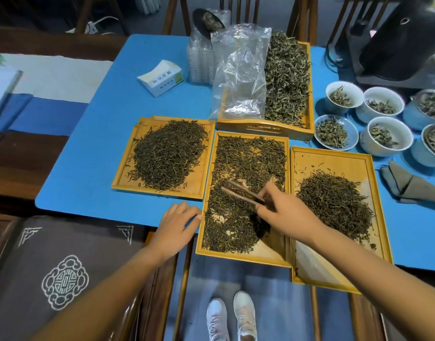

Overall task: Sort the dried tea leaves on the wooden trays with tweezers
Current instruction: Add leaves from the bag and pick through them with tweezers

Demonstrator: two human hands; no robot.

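Tweezers (pixel 241 193) — rear end hidden under hands (pixel 283 210)

Colours: blue counter (pixel 95 153), honey-yellow wooden trays (pixel 248 259).
Tea leaves (pixel 169 156) dark olive-brown, paler green in white bowls (pixel 388 146); grey cloth (pixel 406 185); dark mat (pixel 63 267) with white ornamental medallion; white shoes (pixel 232 318).

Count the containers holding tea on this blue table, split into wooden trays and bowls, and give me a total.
Wooden trays: 4 (left, middle, right, back)
Bowls: at least 7 (, plus three cut off at the right edge)
Total: 11
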